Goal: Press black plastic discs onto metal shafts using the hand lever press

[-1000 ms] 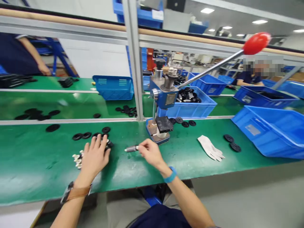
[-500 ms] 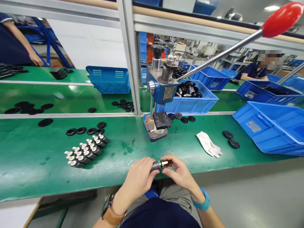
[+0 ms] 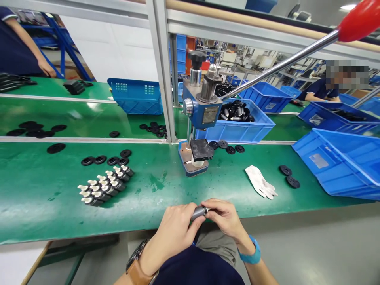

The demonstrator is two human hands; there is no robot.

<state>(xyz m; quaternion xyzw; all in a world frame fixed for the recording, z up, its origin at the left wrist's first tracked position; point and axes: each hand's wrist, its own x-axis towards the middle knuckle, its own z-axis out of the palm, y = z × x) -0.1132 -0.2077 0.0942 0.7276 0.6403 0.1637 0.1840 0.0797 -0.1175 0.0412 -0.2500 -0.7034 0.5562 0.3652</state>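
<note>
My left hand is closed around a dark grey cylinder with a white stem, held over the front edge of the green bench. The fingertips of my right hand pinch the stem end of this cylinder and hide most of the white tip. On the bench to the left, several like cylinders stand upright in tight rows, white stems up. Straight ahead stands a blue hand press with a black block on its base. A white glove lies to the right.
Black discs lie behind the rows, and more discs rest near the blue bin at right. A bin of dark parts stands behind the press. The press's red-knobbed lever reaches up right. Two other people are across the bench.
My right fingers have closed onto the stem end, covering the white tip that showed before. Both hands with the cylinder sit slightly lower in view.
</note>
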